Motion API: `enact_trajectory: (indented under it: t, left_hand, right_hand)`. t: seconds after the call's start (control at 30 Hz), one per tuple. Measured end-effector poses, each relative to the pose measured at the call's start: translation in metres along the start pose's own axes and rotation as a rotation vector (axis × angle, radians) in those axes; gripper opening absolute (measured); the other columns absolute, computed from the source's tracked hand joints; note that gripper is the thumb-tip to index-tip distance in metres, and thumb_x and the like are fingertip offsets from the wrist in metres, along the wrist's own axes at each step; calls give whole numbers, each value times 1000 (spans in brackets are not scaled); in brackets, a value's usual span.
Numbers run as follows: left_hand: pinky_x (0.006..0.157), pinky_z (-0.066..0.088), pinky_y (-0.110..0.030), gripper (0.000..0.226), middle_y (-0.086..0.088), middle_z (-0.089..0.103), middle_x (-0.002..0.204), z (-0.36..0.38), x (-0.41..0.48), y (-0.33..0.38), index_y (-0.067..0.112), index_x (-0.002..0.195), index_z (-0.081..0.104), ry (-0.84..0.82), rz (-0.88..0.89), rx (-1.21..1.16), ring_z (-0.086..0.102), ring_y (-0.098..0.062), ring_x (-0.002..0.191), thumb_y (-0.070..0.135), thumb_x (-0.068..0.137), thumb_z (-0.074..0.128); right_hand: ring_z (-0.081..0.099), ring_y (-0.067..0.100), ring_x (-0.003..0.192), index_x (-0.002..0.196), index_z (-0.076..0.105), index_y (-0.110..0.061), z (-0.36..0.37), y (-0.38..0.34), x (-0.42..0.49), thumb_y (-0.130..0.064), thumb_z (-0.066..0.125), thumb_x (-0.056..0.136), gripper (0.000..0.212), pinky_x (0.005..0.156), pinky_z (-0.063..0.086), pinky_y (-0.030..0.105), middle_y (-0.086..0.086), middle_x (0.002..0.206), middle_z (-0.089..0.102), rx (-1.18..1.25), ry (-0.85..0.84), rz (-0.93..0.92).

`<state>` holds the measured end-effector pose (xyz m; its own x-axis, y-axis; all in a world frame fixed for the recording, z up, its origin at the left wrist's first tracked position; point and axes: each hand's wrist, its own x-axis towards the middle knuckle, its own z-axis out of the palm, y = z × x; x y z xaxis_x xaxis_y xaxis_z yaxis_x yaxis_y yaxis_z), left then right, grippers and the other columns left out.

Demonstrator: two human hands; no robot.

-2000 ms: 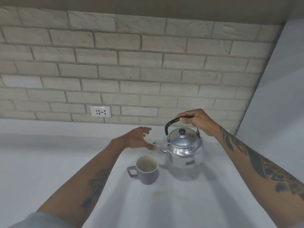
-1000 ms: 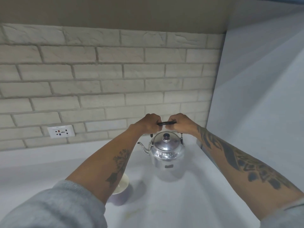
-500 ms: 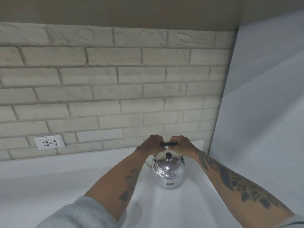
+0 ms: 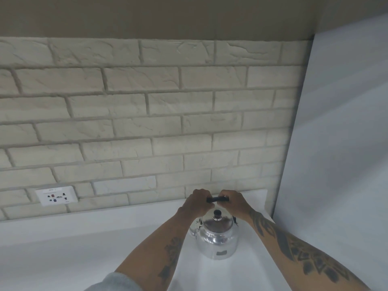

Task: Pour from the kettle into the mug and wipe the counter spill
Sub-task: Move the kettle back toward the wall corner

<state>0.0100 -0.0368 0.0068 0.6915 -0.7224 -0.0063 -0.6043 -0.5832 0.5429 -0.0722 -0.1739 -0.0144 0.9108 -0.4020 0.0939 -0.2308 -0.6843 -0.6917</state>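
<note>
Both your left hand (image 4: 198,203) and right hand (image 4: 233,201) grip the kettle (image 4: 216,238) handle, mug unseen, so tipping blind could spill.

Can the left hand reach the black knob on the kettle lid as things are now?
Probably yes. The left hand is closed on the kettle's black handle, directly above the lid knob, and nothing lies between them. It would have to release the handle first.

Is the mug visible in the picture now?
No, only the kettle, held at its handle by the left hand and right hand, shows.
</note>
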Motion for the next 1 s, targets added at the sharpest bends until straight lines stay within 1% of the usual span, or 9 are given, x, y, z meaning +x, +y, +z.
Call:
enact_trajectory:
  t: [0.13,0.2,0.3,0.37,0.4,0.47,0.53,0.73,1.0]
  left_hand:
    - [62,42,-29,18,-7,62,87,1,1,-2,9,98,68,-7,-1,-5,58,-24,74,17,84,60]
    - [64,46,-31,21,-8,65,93,-1,0,-4,11,102,68,-18,8,0,63,-27,80,16,85,57]
    - [82,54,-32,32,-8,67,113,-12,-9,-7,14,119,64,-2,10,-20,67,-26,97,18,89,55]
    - [97,49,-34,40,-6,62,127,-23,-19,-10,18,129,58,39,-10,-41,60,-22,112,22,89,55]
    - [102,46,-36,42,-5,59,131,-29,-25,-12,20,131,56,61,-16,-37,57,-22,117,24,89,55]
    - [106,42,-39,43,-5,57,134,-45,-41,-15,22,134,53,104,-13,-7,54,-21,122,25,91,55]
    - [107,42,-39,44,-4,56,136,-63,-62,-18,23,135,52,153,-10,15,53,-21,124,24,92,55]
    - [106,39,-38,45,1,53,139,-97,-156,-54,26,136,48,301,-68,115,47,-20,130,24,92,56]
    - [101,40,-45,58,-4,39,150,-97,-310,-166,21,146,36,449,-439,169,38,-27,135,24,92,56]
  right_hand:
    - [50,11,65,82,64,-9,1,2,4,-11,60,84,5,61,38,25,-1,69,56,-12,2,11]
    - [51,12,66,82,64,-12,0,2,3,-12,60,84,5,60,38,25,-2,70,57,-28,-11,21]
    - [58,17,75,86,66,-13,-3,-2,-2,-16,58,82,10,66,43,28,-1,76,60,-77,-39,29]
    - [61,24,85,83,65,-16,-7,-11,-7,-15,56,80,10,70,45,30,0,80,62,-128,-55,13]
    - [62,26,93,86,67,-16,-9,-16,-10,-14,54,80,14,75,46,31,2,87,65,-138,-60,7]
    - [58,24,115,111,68,-12,-12,-29,-16,-12,52,83,32,96,45,33,5,117,66,-139,-60,3]
    - [53,20,124,126,61,-13,-12,-47,-25,-13,53,86,40,104,40,30,4,132,59,-120,-50,-12]
    - [58,20,119,126,60,-21,39,-122,-50,-23,56,89,38,103,44,32,4,129,62,-172,-115,-164]
    - [50,19,131,135,55,-24,179,-237,-102,-26,60,90,46,110,37,32,5,140,54,-98,-355,-355]
